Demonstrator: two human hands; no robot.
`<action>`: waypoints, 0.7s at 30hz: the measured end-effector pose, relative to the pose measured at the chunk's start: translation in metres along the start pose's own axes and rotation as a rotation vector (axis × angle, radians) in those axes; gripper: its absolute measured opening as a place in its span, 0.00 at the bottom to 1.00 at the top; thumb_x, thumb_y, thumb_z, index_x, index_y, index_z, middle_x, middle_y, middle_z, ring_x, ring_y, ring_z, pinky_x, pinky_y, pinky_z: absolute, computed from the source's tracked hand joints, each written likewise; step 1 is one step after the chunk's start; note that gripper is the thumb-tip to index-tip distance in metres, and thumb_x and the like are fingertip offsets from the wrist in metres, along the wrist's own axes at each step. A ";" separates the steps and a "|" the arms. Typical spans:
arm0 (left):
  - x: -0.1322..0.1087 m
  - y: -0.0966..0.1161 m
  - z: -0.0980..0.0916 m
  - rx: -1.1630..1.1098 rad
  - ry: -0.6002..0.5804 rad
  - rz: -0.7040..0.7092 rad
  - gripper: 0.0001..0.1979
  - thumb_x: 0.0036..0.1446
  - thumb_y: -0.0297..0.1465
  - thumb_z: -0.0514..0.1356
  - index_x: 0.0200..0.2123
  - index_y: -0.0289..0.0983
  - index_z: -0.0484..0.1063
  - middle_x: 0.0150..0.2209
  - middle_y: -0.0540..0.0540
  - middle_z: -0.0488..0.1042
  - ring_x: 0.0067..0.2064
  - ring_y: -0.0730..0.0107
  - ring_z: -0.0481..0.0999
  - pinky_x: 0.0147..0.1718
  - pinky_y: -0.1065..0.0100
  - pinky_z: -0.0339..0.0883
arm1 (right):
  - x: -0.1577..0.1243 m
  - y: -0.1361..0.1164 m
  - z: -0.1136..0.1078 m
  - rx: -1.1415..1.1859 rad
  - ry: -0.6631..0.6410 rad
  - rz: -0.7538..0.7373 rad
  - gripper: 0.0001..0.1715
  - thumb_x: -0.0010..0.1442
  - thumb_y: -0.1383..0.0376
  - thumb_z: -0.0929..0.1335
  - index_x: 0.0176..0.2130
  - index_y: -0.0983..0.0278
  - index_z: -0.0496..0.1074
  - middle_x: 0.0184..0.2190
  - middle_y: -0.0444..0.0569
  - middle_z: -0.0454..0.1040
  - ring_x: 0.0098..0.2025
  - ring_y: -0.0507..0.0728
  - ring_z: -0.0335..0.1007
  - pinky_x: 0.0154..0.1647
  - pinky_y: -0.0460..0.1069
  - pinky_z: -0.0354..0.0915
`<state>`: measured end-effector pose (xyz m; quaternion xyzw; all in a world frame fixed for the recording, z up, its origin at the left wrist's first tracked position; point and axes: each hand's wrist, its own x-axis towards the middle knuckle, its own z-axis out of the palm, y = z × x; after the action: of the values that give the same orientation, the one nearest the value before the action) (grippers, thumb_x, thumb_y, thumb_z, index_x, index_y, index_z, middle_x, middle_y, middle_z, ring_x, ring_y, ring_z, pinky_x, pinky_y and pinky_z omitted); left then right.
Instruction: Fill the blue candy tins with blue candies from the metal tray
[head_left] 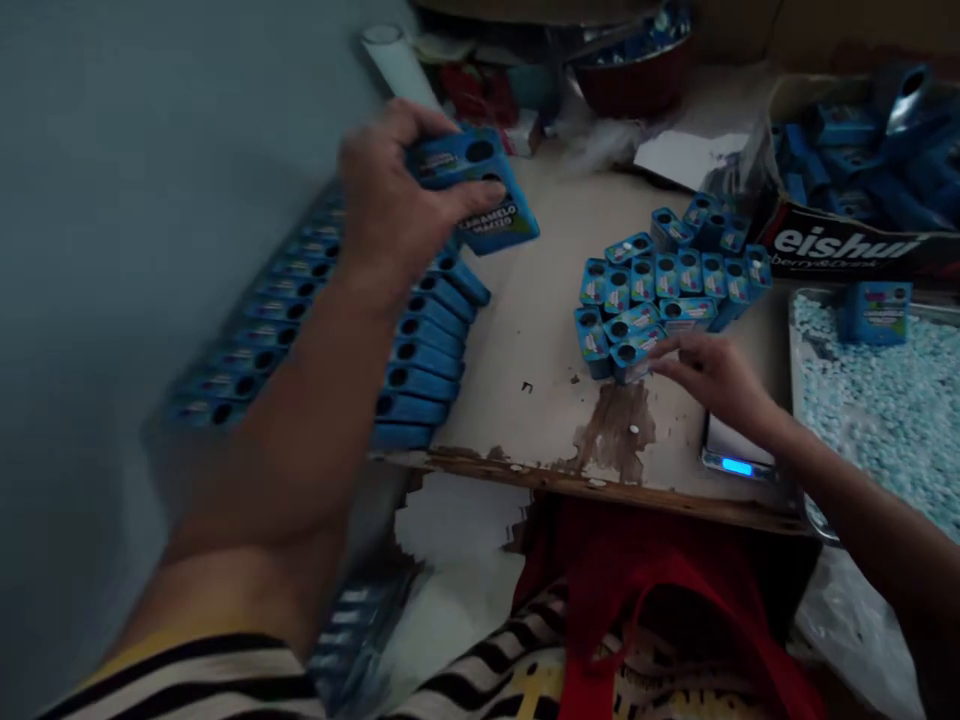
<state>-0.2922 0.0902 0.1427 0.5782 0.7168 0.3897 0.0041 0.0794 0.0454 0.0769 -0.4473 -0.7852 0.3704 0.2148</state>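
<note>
Wears a striped shirt (465,680) at the near edge, with red cloth (585,660) over it. Has the counter (517,340) just beyond, worn to bare wood at the front. Has a scale (737,467) with a lit blue display there, partly covered by the right wrist. Touches the nearest box (631,355) of a standing cluster (667,280) with the fingertips of the right hand (709,370); cannot tell whether gripping it. Has rows of blue boxes (420,380) to the left and, to the right, a tray (814,520) of pale blue pellets (862,420) with a box (877,315) on top. Grasps a blue box (495,225) lettered "CARAMELO" in the raised left hand (390,190), beside the rows; cannot tell whether together with a second. Shows farther off a carton (840,245) marked "eishui", filled with more boxes (855,165), and at the back a red bowl (637,85)
</note>
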 end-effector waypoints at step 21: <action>0.021 -0.197 0.079 0.270 -0.256 -0.034 0.47 0.33 0.71 0.77 0.43 0.38 0.87 0.57 0.42 0.86 0.59 0.44 0.81 0.71 0.22 0.62 | -0.050 0.026 -0.047 -0.698 -0.015 0.102 0.27 0.75 0.44 0.68 0.33 0.60 0.76 0.25 0.45 0.71 0.28 0.54 0.62 0.32 0.52 0.43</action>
<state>-0.4257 0.1459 -0.0142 0.6061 0.7659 0.2130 0.0244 0.1501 0.0290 0.0863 -0.5294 -0.8428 0.0934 0.0245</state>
